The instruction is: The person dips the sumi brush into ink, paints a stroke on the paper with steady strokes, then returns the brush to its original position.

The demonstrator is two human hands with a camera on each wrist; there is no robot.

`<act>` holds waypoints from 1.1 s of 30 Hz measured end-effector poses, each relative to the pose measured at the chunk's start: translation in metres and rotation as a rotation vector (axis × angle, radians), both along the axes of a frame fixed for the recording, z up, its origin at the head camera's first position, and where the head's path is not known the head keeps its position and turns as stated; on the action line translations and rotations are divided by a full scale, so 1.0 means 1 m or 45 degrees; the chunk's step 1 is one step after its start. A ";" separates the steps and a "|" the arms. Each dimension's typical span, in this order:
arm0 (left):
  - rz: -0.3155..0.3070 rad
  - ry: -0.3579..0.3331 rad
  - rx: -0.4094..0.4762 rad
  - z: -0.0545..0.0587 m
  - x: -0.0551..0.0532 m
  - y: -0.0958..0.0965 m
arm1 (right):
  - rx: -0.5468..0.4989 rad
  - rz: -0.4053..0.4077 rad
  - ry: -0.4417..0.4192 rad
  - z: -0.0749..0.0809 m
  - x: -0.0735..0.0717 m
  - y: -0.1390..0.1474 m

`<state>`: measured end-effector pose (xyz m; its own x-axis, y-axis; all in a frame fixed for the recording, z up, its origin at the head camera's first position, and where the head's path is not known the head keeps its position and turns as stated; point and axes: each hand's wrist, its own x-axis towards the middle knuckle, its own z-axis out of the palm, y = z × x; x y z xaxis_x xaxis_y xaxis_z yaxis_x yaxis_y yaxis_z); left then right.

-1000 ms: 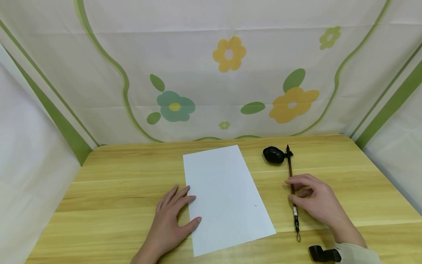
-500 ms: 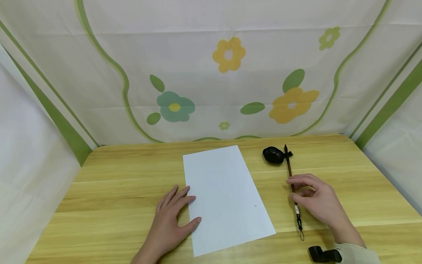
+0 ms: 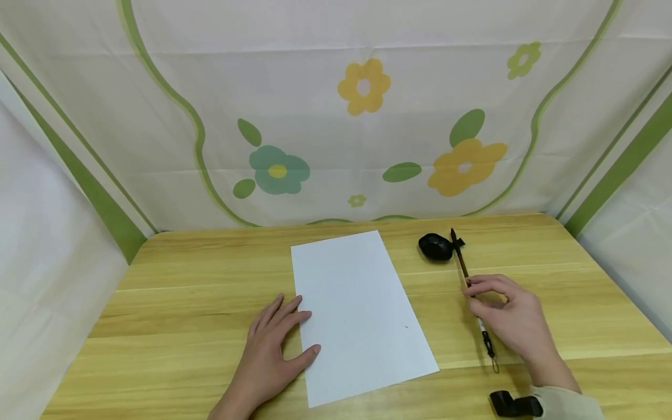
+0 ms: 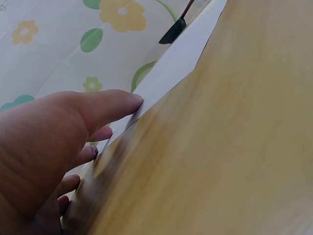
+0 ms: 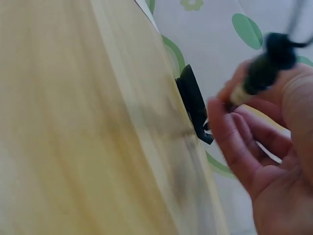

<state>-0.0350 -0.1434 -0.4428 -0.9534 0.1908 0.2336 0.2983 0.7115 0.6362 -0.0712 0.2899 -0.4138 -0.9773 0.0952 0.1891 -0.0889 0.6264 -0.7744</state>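
A white sheet of paper [image 3: 362,291] lies on the table, with a small dark mark near its right edge. My left hand [image 3: 270,353] rests spread at the sheet's left edge, its thumb and some fingertips on the paper. My right hand [image 3: 511,318] pinches a writing brush [image 3: 462,265] by its brown handle between thumb and fingers. The brush's dark tip points away, beside a black oval object with a short tab [image 3: 435,247]. In the right wrist view the brush's dark tail end and hanging loop [image 5: 266,68] rise blurred above the fingers.
A black pipe-shaped object [image 3: 504,403] lies by the right sleeve [image 3: 567,403], partly hidden by it. The wooden table [image 3: 173,326] ends at a white cloth backdrop [image 3: 325,35] printed with flowers; cloth also hangs at both sides.
The brush's tail end has swung right and away from me, and its tip has shifted slightly left. My right hand has moved slightly right with it. The left hand and paper stay put.
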 end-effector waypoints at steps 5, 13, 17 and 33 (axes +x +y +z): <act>0.000 0.010 -0.009 0.000 0.000 0.000 | -0.083 -0.035 0.092 0.004 0.003 -0.004; -0.003 0.008 -0.003 0.001 0.001 0.001 | -0.130 0.024 0.186 0.021 0.008 -0.008; -0.001 0.003 -0.007 0.001 0.000 0.000 | -0.154 0.098 0.187 0.031 0.011 -0.010; 0.009 -0.007 -0.021 0.000 0.000 0.001 | -0.497 0.276 0.011 0.036 0.011 -0.009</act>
